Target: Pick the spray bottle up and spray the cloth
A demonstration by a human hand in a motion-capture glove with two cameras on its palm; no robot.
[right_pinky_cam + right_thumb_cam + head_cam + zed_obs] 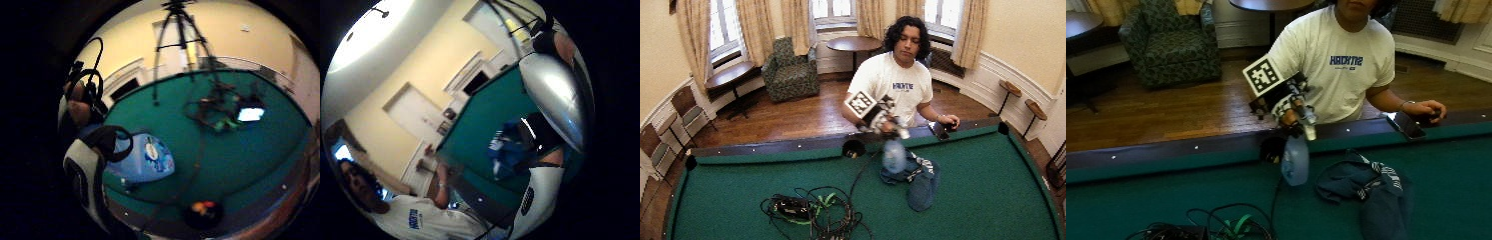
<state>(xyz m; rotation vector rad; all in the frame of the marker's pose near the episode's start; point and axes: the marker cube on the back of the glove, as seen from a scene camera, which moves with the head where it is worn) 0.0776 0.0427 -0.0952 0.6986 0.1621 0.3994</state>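
A tangle of black cables (1199, 227) with a green strap lies nearest the outside camera, at about seven o'clock on the green counter (1146, 200). Beyond it, near the middle of that view, the person's gloved right hand (1289, 112) holds the spray bottle (1295, 160) in the air above the felt. The grip is wrapped about the bottle's head and neck, while the pale blue body hangs down below the hand, clear of the counter.

The cloth (1365, 185), a dark blue garment with a striped edge, lies crumpled on the felt just beside the bottle, at about four o'clock from it. In the thumb side palm view the same cloth (507, 147) shows on the green surface past the hand's own parts. The bare left hand (1425, 107) rests on the far rail at about two o'clock, near a dark phone (1405, 125).

By my judgement the pick-up is done and the spraying step is in hand. I cannot tell which way the nozzle faces, nor whether a finger lies on the trigger. The next move calls for turning the nozzle toward the cloth, carrying the bottle a little nearer over it, then squeezing the trigger while keeping the bottle roughly upright.
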